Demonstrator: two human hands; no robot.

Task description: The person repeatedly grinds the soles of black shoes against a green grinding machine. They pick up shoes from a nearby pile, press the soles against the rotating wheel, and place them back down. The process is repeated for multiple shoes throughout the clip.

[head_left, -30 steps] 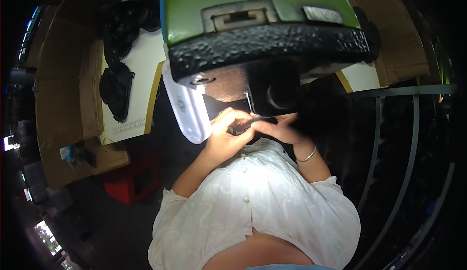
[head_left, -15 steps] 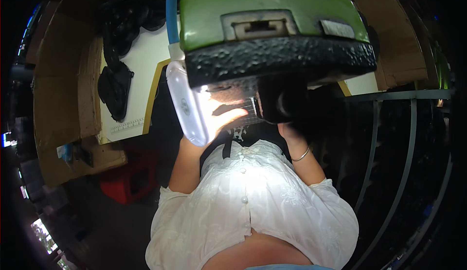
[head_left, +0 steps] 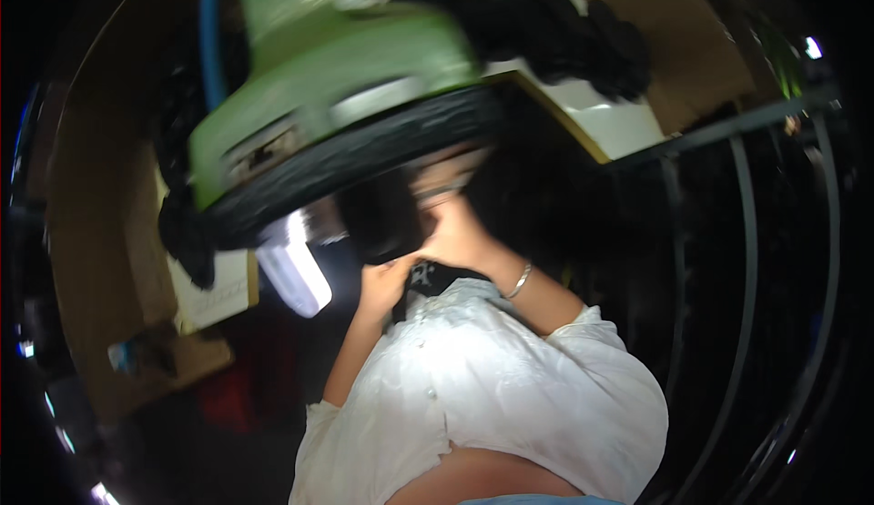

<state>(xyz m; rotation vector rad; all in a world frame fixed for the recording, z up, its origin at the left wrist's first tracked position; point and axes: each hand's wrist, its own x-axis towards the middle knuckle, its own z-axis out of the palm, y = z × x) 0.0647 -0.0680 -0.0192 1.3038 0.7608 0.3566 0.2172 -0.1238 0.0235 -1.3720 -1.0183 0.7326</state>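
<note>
A green machine head (head_left: 337,68) with a rough black lower rim fills the upper left, smeared by motion. A lit white lamp (head_left: 296,277) hangs beside its lower edge. Under the head is a dark, blocky shape (head_left: 373,218) whose kind I cannot make out. Close against it, my right hand (head_left: 460,232) has its fingers bent inward, a silver bracelet at the wrist. My left hand (head_left: 387,282) is curled just below, near the right thumb. Both hands look closed; what they hold, if anything, is hidden by the dark shape and the blur.
Cardboard walls (head_left: 100,223) rise at the left, with more cardboard (head_left: 692,41) at the upper right. Several black pieces (head_left: 564,36) lie on a white surface (head_left: 614,127) behind the machine. A metal rail (head_left: 746,232) stands at the right. A blue hose (head_left: 212,36) runs upward.
The view has swung, so the machine and lamp now appear farther left and tilted. My right hand has come out from the shadow and close to my left, which has left the lamp's glare.
</note>
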